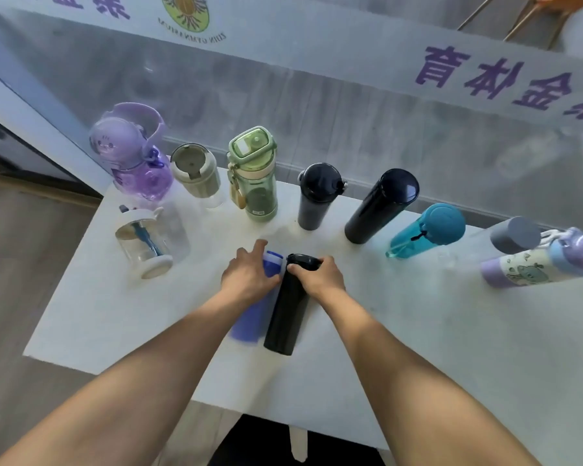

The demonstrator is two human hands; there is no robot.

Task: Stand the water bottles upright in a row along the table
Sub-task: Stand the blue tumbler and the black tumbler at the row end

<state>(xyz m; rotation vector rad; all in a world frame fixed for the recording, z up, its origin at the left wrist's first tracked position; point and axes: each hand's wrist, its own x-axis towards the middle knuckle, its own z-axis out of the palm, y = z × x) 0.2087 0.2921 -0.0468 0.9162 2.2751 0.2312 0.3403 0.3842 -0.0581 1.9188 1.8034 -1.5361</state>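
Note:
Two bottles sit side by side at the middle of the white table. My left hand grips the top of the blue bottle. My right hand grips the cap end of the black bottle. Along the far edge several bottles stand upright in a row: a purple one, a beige-lidded one, a green one, a dark navy one, a tall dark one, a teal one, a grey-capped one and a cartoon-printed one.
A clear bottle with a white lid stands near the table's left edge, in front of the row. A glass wall with purple lettering runs right behind the table. Wooden floor lies to the left.

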